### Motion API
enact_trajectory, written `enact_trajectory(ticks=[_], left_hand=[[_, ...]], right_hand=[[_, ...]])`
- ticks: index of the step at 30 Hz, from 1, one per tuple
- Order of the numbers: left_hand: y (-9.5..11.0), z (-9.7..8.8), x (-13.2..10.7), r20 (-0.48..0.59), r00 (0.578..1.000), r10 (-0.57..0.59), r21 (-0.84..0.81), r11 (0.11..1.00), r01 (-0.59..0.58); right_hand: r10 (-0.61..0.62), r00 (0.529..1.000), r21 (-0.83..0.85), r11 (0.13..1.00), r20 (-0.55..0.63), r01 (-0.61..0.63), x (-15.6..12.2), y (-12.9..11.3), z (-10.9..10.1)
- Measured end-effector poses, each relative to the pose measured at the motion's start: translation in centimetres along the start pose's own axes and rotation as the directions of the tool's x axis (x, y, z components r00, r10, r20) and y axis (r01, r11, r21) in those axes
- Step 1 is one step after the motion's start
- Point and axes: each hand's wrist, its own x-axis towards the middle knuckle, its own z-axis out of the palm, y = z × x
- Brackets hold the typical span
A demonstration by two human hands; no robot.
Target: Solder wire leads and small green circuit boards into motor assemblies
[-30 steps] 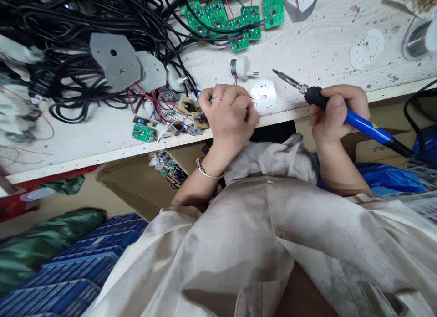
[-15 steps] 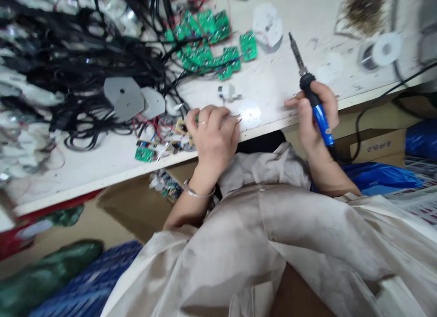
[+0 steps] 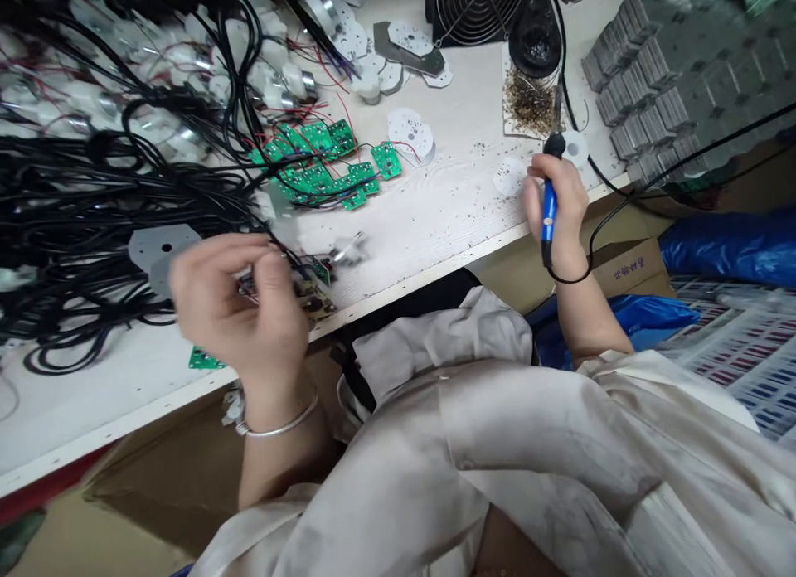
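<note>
My right hand (image 3: 563, 196) is wrapped round the blue handle of a soldering iron (image 3: 549, 212). The iron points away from me, its tip by a patch of brown granules (image 3: 528, 100). Over the bench's left part, my left hand (image 3: 240, 295) is raised with thumb and forefinger pinched together. Motion blur hides what lies between those fingertips; black cables run close by. Just past them lie a small circuit board (image 3: 322, 269) and a blurred small motor (image 3: 349, 249). A yellowish board (image 3: 316, 302) lies partly behind the hand, near the bench edge.
Green circuit boards (image 3: 311, 167) with red wires lie mid-bench beside a white disc stack (image 3: 410, 136). Black cables (image 3: 143, 179) and white motors (image 3: 105, 88) fill the left. Behind stand a fan (image 3: 478, 9) and, at right, stacked grey plates (image 3: 652, 80). The iron's cord (image 3: 597, 245) loops rightward.
My left hand has lifted and moved left from the bench edge, its fingers now pinched. The soldering iron has swung towards the granules. The view has shifted, showing the fan and grey plates.
</note>
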Motion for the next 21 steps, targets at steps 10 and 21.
enact_trajectory(ticks=[10,21], left_hand=[[-7.3,-4.2,-1.4,-0.163,0.952,-0.259,0.332,0.895,0.3],[3.9,5.9,1.0,0.332,0.943,-0.016,0.26,0.963,-0.076]], right_hand=[[-0.239,0.958,0.175,0.962,0.159,0.211,-1.2,-1.9,2.4],[-0.458,0.889,0.302,0.85,0.022,0.431,-5.1,-6.8,5.9]])
